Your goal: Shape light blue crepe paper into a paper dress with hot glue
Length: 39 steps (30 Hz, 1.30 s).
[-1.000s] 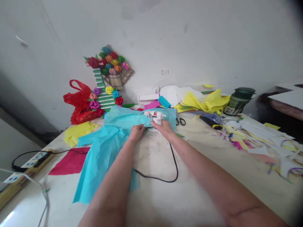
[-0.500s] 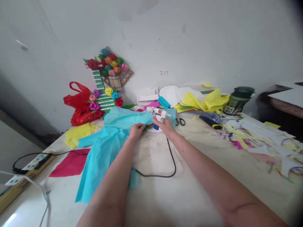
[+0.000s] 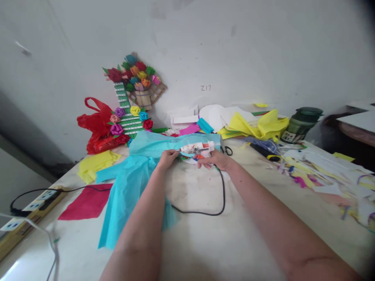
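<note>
My right hand (image 3: 215,159) is closed around a white glue gun (image 3: 197,148), held level with its nozzle pointing left. Its black cord (image 3: 218,195) loops back over the table. My left hand (image 3: 167,158) pinches the edge of a large sheet of light blue tissue paper (image 3: 131,183) right by the nozzle tip. A small colourful piece (image 3: 191,157) lies on the table under the gun, mostly hidden.
A craft of paper flowers on green-and-white sticks (image 3: 131,97) leans on the wall beside a red plastic bag (image 3: 98,128). Yellow paper (image 3: 258,125), black scissors (image 3: 226,150), a dark green jar (image 3: 300,125), paper scraps (image 3: 322,175), red paper (image 3: 84,203) and a power strip (image 3: 35,203) surround the hands.
My right hand has tipped the glue gun from upright to level, nozzle toward my left hand. The left hand keeps its pinch on the blue paper.
</note>
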{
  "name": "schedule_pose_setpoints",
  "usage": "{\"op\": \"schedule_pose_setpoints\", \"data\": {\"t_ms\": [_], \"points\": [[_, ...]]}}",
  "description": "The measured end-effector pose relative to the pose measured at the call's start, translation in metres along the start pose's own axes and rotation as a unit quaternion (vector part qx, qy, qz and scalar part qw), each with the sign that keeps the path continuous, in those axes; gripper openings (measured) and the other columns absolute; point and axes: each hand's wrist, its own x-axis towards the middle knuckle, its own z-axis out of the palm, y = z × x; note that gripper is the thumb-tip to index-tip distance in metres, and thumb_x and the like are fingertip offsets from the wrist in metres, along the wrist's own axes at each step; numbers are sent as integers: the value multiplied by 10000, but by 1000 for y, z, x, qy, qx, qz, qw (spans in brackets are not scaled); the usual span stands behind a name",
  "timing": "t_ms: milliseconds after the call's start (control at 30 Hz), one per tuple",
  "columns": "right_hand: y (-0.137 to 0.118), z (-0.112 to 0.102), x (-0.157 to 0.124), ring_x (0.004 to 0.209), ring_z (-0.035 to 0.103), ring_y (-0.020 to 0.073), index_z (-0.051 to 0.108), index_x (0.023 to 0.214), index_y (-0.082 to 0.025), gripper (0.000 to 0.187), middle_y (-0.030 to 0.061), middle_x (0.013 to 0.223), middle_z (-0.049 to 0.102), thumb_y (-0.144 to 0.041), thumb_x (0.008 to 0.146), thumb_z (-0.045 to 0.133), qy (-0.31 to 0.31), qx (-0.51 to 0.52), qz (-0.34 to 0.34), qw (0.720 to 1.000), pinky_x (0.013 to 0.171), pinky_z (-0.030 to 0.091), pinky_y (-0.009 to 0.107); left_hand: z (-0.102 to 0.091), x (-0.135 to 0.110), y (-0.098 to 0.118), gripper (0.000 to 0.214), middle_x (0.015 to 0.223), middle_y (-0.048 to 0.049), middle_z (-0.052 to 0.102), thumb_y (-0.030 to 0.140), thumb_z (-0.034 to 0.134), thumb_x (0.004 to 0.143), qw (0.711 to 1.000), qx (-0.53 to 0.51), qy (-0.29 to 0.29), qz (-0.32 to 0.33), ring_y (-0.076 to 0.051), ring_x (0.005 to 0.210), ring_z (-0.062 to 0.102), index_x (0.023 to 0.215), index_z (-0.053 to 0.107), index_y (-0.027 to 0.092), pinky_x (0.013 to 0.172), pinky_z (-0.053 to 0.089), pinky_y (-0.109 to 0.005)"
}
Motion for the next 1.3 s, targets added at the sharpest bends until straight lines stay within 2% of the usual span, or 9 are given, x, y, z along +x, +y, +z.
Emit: {"op": "schedule_pose_setpoints", "data": {"t_ms": [167,267,367,567,733,867,967,1100,1300], "points": [[-2,-17,-10,356,359,40,604,921,-86,411,-2,565,604,-365,623,647,-67,-48,68,994,374,270,196,-7,2,-2,338,453,62,340,451,512,672,999,11,-35,-6,-60,458,287,518,470,153,450,218,-198],[-6,-20,-12,400,394,63,636,861,-101,385,-11,554,583,-406,627,625,-94,-143,101,980,414,307,207,-9,2,2,345,456,59,367,454,508,686,999,30,-44,6,-59,453,298,524,494,149,454,233,-201],[-10,-14,-9,567,522,119,659,831,-152,347,3,670,621,-414,604,640,-126,-292,89,944,518,374,220,-10,2,7,333,484,40,446,447,511,688,998,35,-47,10,-75,488,367,570,563,140,477,274,-204],[-9,13,-4,880,566,205,591,1066,-269,457,17,1017,627,-361,619,620,-145,-550,52,821,695,397,266,-13,3,14,376,515,28,482,494,524,660,997,14,-72,4,-93,543,414,610,601,129,529,315,-213],[-10,19,-2,1028,508,200,514,1190,-255,519,36,1186,536,-321,678,570,-209,-535,53,817,797,381,263,-13,5,16,394,481,51,373,517,520,641,997,17,-72,8,-73,509,333,541,528,137,506,269,-207],[-11,22,7,915,553,175,568,1131,-250,394,32,1044,614,-362,758,505,-126,-557,43,820,747,391,246,-12,7,20,394,474,52,306,516,501,644,997,54,-56,18,-73,504,280,499,467,152,483,227,-210],[-6,31,20,879,568,174,599,1075,-250,333,23,966,649,-358,781,485,-46,-594,16,803,724,391,241,-11,8,22,386,473,52,295,508,500,651,997,64,-44,24,-74,501,270,496,452,158,476,219,-212],[3,46,44,903,577,179,616,1019,-235,278,35,1002,645,-241,794,454,-34,-646,-11,762,740,391,248,-11,11,20,385,471,54,288,485,493,679,996,70,-40,46,-72,499,270,484,449,156,475,223,-212],[12,61,72,873,591,256,649,923,-132,264,133,917,655,-270,773,481,-43,-720,2,693,708,419,313,-9,14,15,362,474,48,351,451,487,696,996,71,-14,53,-74,500,319,501,500,146,488,259,-208]]}}
